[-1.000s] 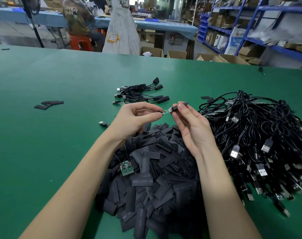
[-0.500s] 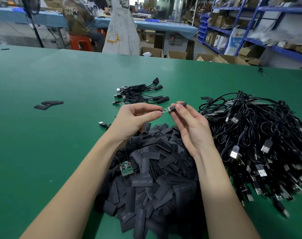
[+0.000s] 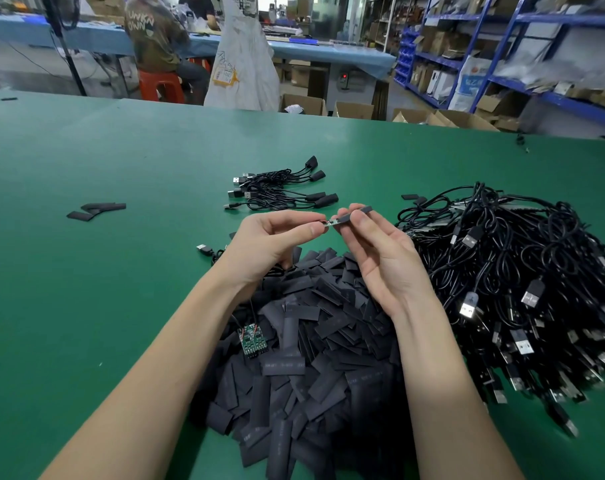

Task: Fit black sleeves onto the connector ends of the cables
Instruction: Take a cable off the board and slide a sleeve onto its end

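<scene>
Head camera shows the left hand pinching the bare end of a thin black cable, a small circuit-board connector, between thumb and forefinger. The right hand pinches a short flat black sleeve of soft tubing between thumb and fingertips. Both are held above the green table, over the pile of loose black sleeves. The mouth of the sleeve seems to sit just at the tip of the connector, perhaps a little over it.

To do this step well, I think the sleeve mouth should be squeezed lightly so it opens, kept in line with the connector, and pushed straight to the left without bending the board.

The long axis of the sleeve runs left to right, slightly rising to the right; its open end points left, toward the connector.
</scene>
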Action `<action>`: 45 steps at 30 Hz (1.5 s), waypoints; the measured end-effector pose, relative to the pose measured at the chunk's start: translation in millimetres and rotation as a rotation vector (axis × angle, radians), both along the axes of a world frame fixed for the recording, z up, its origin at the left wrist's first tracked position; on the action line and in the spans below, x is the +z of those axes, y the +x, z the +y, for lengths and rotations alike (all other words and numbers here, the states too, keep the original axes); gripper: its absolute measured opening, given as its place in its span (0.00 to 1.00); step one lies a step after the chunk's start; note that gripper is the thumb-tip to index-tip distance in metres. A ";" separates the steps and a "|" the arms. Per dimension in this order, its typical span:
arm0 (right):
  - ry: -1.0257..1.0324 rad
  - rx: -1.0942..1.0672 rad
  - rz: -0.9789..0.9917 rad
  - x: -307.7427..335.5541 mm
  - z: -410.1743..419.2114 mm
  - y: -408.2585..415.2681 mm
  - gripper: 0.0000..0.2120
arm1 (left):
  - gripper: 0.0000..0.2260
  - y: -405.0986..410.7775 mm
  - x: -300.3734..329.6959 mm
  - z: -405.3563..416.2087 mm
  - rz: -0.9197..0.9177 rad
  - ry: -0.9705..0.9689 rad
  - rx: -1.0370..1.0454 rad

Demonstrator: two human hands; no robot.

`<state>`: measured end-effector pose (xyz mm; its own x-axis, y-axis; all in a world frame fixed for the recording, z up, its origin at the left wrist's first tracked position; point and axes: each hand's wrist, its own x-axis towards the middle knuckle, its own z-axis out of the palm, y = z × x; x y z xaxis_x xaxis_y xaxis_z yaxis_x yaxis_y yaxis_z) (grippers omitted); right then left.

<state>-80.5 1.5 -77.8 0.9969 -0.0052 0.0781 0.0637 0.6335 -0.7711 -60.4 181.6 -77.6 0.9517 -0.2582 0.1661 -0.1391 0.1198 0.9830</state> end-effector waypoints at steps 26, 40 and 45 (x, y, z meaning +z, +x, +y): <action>-0.039 -0.110 0.065 0.2 16.5 1.5 0.03 | 0.04 0.6 -3.5 -4.8 -0.251 0.089 0.137; -0.069 -0.116 0.041 -0.3 22.0 0.6 0.06 | 0.03 2.8 -4.6 -3.0 -0.208 0.067 0.135; -0.121 -0.220 -0.032 3.6 26.5 -1.4 0.14 | 0.04 3.3 -4.8 -4.8 -0.178 0.042 0.114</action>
<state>-81.9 28.0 -74.2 0.9699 -0.2104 0.1228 0.2153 0.5047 -0.8360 -57.2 176.8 -82.5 0.9317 -0.1612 0.3254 -0.3211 0.0527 0.9456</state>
